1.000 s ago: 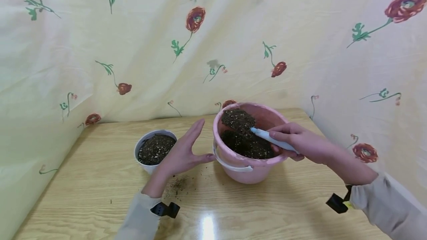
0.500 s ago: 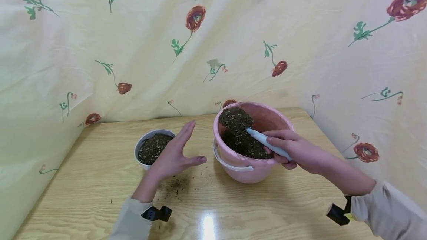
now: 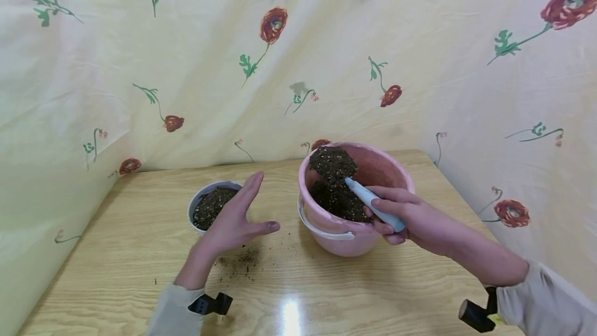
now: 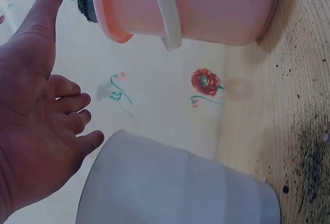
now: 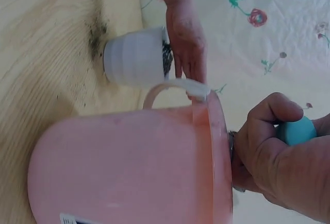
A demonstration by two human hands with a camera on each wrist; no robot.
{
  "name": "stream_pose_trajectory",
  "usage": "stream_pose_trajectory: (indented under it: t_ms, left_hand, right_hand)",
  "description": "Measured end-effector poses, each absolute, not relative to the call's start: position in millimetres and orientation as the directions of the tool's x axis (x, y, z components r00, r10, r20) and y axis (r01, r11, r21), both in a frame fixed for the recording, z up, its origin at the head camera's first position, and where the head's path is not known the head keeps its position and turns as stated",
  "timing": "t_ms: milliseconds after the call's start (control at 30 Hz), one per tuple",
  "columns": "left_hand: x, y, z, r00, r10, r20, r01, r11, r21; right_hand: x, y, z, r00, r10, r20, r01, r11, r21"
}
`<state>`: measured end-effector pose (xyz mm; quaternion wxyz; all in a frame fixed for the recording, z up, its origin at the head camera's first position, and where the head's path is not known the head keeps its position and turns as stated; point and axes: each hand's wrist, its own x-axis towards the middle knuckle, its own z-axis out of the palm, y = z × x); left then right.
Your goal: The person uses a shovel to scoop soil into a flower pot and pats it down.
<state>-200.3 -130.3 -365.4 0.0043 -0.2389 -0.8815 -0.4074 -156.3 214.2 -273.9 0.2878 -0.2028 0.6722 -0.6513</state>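
My right hand [image 3: 415, 217] grips the light blue handle [image 3: 375, 205] of a trowel over the pink bucket [image 3: 345, 247]. A mound of dark soil [image 3: 333, 162] covers the trowel's blade, which stands at the bucket's far left rim. More soil lies in the bucket below. In the right wrist view the handle's blue end [image 5: 297, 131] sticks out of the fist. My left hand [image 3: 228, 227] holds nothing; its thumb and fingers are spread apart. It hovers beside a white pot [image 4: 154, 183] filled with soil [image 3: 210, 209], hiding part of it from the head view.
Loose soil crumbs [image 3: 244, 261] are scattered on the wooden table [image 3: 116, 253] in front of the pot. The bucket's white bail handle [image 3: 326, 233] hangs down its front left side. A flowered cloth [image 3: 210, 66] encloses the back and sides.
The soil-laden trowel has risen slightly out of the bucket's soil, and my right hand has come a little nearer me. My left hand has drifted left and back, staying spread.
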Motion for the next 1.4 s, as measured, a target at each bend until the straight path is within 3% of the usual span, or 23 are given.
stream_pose_trajectory:
  t_ms: [367, 800, 1400]
  left_hand:
    - [-195.5, -144.6, -364.0, -0.886, 0.396, 0.242, 0.447, 0.587, 0.675]
    - [-194.3, -160.0, -365.8, -0.896, 0.371, 0.243, 0.428, 0.584, 0.690]
    - [-192.2, -178.8, -368.4, -0.910, 0.314, 0.270, 0.409, 0.578, 0.706]
  right_hand:
    - [-148.3, 209.8, -271.4, -0.740, -0.665, -0.096, 0.162, -0.038, -0.986]
    - [-149.8, 194.2, -262.9, -0.718, -0.694, -0.053, 0.095, -0.022, -0.995]
    - [-157.5, 155.9, -262.7, -0.697, -0.714, -0.066, 0.126, -0.031, -0.991]
